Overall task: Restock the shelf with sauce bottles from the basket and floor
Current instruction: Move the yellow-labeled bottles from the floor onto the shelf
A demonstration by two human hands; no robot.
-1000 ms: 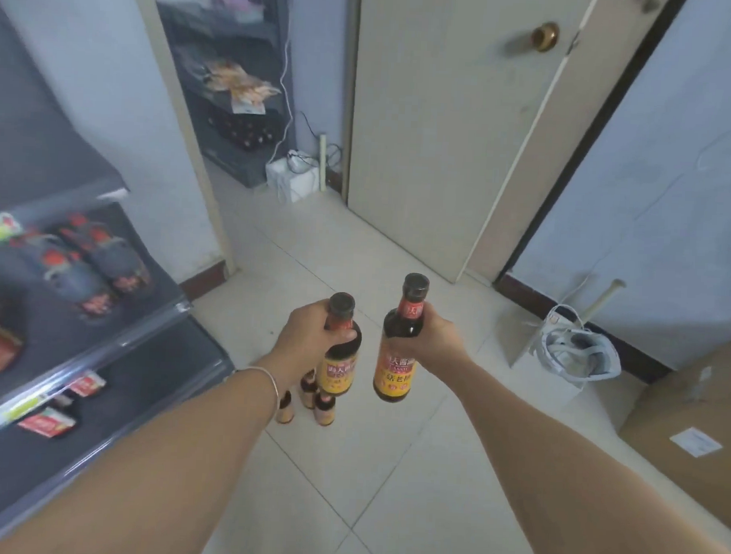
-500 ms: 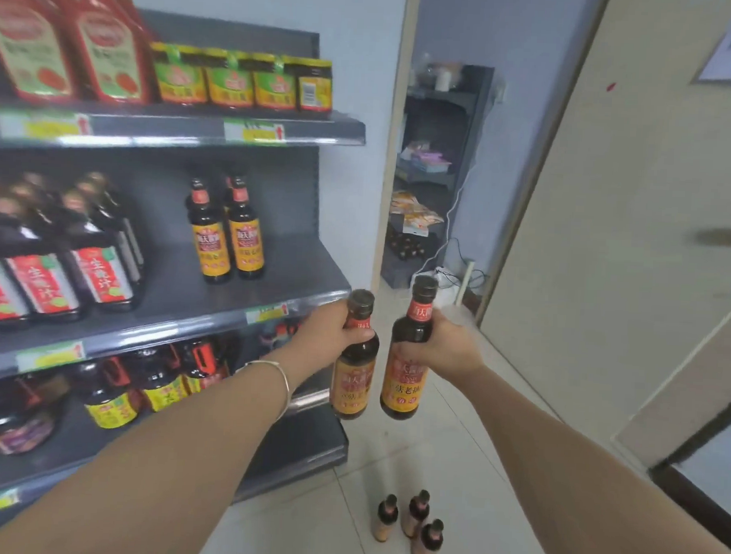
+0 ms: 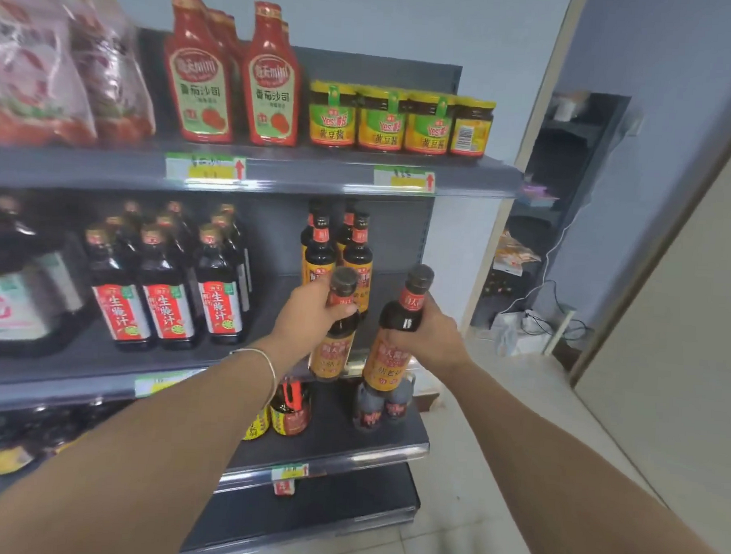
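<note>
Even soft indoor light; left edge blurred, wide-angle bending at edges.

Small grocery shop, sauce aisle.
I face a grey retail shelf [image 3: 318, 178] with price tags [image 3: 205, 168] clipped to its front edges; ketchup bottles [image 3: 199, 72], yellow-labelled jars [image 3: 379, 118] and red-labelled dark bottles [image 3: 166, 293] stand in rows of the same product.

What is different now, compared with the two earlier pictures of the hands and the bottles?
The person turned left toward the middle shelf. The left hand and right hand brought the left bottle and right bottle up and forward, close in front of the matching bottles standing there. Nothing was let go or newly taken: each hand grips its same bottle near the neck.
</note>
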